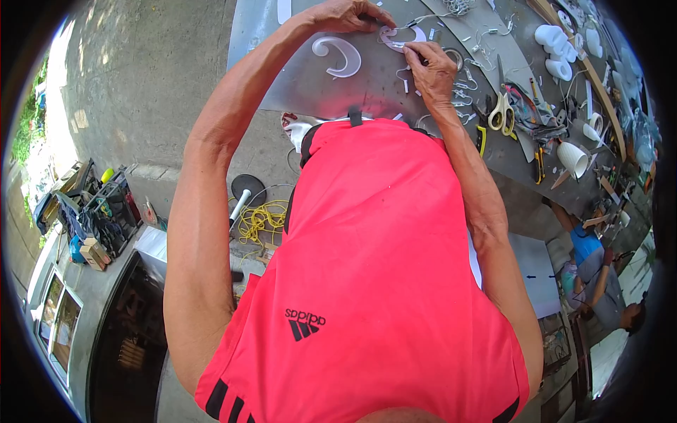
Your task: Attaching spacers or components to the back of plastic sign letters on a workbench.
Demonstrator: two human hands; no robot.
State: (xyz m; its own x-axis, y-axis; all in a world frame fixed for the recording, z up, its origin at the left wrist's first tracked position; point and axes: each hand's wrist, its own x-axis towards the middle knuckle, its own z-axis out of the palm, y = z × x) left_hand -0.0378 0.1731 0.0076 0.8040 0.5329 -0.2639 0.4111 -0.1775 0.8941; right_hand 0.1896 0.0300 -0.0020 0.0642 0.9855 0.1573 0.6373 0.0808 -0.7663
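Observation:
At the table's near side I hold a curved white piece [422, 34], shaped like a hook or comma, with thin wire and small white parts in its hollow. My left hand [347, 15] has its fingers bent and pressed at the piece's upper left end; the fingertips are partly hidden. On the lower right edge, the thumb and finger of my right hand [431, 70] pinch the rim. A second white hook-shaped piece [348, 58] lies flat to the left, below my left wrist. Strings of small white light modules [462, 95] lie beside my right hand.
The grey table [296, 77] carries cream-handled scissors [502, 116], a yellow cutter [482, 139], a tape roll [455, 58], tangled wire [458, 5], white rounded shapes [553, 46] and a white cup-like form [572, 159]. Yellow cord [261, 222] lies at left. Another person [610, 296] is at far right.

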